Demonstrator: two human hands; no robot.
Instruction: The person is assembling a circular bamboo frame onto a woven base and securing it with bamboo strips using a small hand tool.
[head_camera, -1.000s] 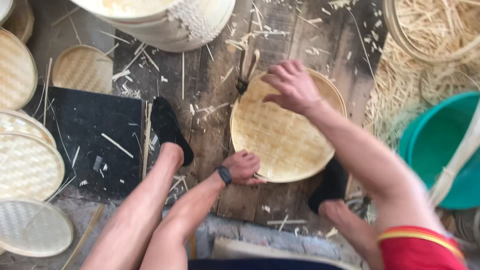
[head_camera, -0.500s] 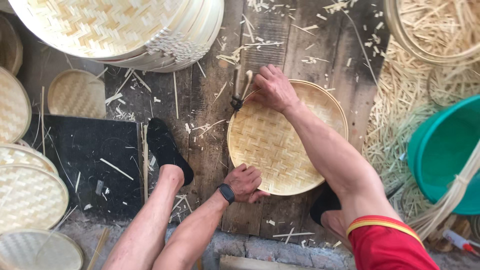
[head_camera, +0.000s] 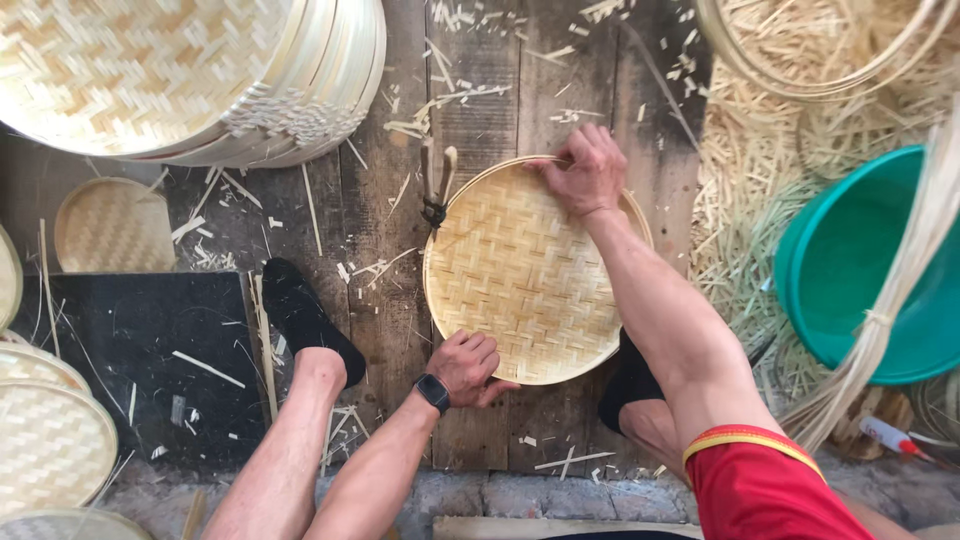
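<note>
Below us, we grip a round woven bamboo tray (head_camera: 525, 275) flat on the plank floor (head_camera: 380, 260): our left hand (head_camera: 470, 367) curls closed on its near rim, our right hand (head_camera: 587, 170) clamps its far rim, the tray lying between them.

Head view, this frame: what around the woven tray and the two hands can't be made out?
- Left hand: fingertips curl under the round woven tray rim, so the grip is hidden.
- Right hand: fingertips tucked over the far rim, contact unclear.
- Small tool beside the tray: too small to identify.
- Stack of woven trays: cut off by the top edge.
- Green tub: contents hidden by bamboo strips.
</note>
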